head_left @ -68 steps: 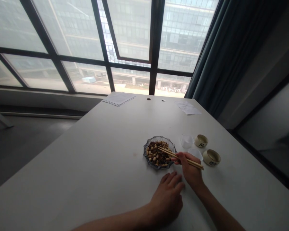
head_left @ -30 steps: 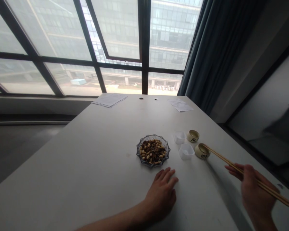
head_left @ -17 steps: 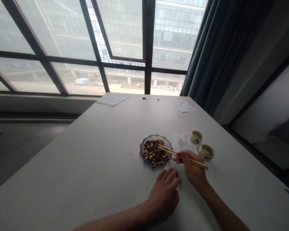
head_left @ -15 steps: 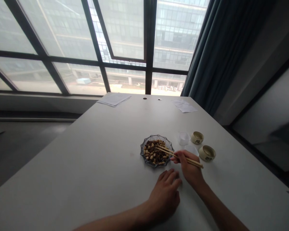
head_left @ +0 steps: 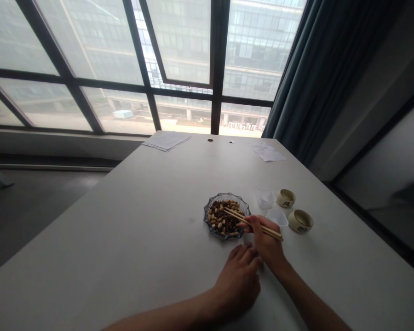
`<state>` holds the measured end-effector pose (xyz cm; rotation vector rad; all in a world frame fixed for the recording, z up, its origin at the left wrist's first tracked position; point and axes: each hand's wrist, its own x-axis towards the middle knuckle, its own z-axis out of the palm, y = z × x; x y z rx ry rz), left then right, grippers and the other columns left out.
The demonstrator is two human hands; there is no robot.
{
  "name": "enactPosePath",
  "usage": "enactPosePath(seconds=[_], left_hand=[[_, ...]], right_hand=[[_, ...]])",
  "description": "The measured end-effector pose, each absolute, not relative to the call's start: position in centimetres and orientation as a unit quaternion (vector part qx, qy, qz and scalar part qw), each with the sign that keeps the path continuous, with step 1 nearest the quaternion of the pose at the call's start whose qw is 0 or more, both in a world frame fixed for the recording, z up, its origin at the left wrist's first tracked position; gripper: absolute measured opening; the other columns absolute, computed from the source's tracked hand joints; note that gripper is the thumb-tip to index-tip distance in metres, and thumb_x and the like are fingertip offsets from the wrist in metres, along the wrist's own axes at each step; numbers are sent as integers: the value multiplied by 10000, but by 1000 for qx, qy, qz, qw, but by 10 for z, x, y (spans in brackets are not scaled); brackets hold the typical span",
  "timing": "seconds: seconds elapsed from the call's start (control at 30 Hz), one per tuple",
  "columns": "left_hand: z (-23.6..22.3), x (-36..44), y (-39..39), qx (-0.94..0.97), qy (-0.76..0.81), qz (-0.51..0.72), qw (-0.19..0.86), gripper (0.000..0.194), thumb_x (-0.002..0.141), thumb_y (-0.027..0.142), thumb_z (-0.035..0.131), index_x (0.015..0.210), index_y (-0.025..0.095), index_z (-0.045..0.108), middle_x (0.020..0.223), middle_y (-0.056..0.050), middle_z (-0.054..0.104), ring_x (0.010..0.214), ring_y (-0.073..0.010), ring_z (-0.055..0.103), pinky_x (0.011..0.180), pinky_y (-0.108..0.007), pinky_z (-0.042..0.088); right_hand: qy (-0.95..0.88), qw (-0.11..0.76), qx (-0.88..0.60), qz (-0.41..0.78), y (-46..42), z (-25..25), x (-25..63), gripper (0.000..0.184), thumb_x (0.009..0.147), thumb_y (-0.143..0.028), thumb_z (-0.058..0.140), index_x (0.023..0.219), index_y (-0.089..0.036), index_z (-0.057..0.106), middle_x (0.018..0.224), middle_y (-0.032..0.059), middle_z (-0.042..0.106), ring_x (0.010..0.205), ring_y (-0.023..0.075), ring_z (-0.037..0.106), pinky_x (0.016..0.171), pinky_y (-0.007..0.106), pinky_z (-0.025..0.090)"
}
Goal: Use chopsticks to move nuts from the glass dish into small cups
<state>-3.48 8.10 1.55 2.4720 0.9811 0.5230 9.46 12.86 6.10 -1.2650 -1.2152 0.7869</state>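
Note:
My right hand (head_left: 268, 243) is closed around a pair of light wooden chopsticks (head_left: 235, 214). Their tips reach into a mix of nuts and darker bits (head_left: 218, 218) heaped in a scalloped glass dish (head_left: 206, 215). Whether the tips pinch a piece is too small to tell. Just in front of the dish, my left hand (head_left: 238, 278) rests palm down on the table, its fingers extended and slightly bent, holding nothing. Right of the dish stand two clear plastic containers (head_left: 266, 199), the nearer one partly behind my right hand. Beyond them are two beige ceramic cups (head_left: 301, 221) with dark markings.
The white table (head_left: 141, 220) stretches away to a large window (head_left: 182, 41). Papers (head_left: 167, 140) lie at its far left corner and more sheets (head_left: 268, 152) at the far right. A dark blue curtain (head_left: 296, 87) hangs beyond the right edge.
The view has shifted slightly, so the table things appear a little further right. My right hand and the rear ends of the chopsticks have moved slightly left. My left hand stays on the table.

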Motion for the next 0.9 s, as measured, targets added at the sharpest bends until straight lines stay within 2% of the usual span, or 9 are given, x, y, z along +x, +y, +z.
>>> enactPosePath(seconds=[0.3, 0.57, 0.7, 0.9], left_hand=[[19, -36, 80, 890, 355, 183, 220, 424, 899, 189, 618, 1319, 242, 590, 1489, -59, 537, 1469, -257, 370, 1262, -409, 184], [14, -36, 80, 894, 355, 176, 208, 453, 881, 158, 599, 1323, 252, 580, 1569, -49, 473, 1507, -258, 326, 1259, -433, 195], [11, -36, 80, 894, 360, 173, 204, 461, 873, 151, 596, 1322, 257, 577, 1579, -42, 462, 1507, -257, 322, 1258, -438, 196], [12, -37, 81, 893, 353, 184, 208, 439, 880, 155, 589, 1307, 256, 594, 1543, -50, 496, 1488, -256, 354, 1258, -434, 195]], right_hand=[[-494, 602, -546, 310, 129, 55, 99, 511, 917, -639, 641, 875, -149, 780, 816, 136, 815, 711, 271, 796, 653, 349, 662], [-443, 662, -550, 251, 104, 85, 125, 498, 877, -623, 707, 833, -130, 765, 731, 131, 800, 620, 269, 786, 605, 362, 675], [-487, 635, -548, 244, 100, 84, 135, 464, 896, -593, 701, 846, -136, 773, 728, 120, 798, 572, 237, 761, 560, 326, 651], [-549, 581, -526, 290, 116, 68, 121, 431, 931, -578, 656, 856, -170, 771, 804, 105, 808, 603, 211, 735, 580, 307, 620]])
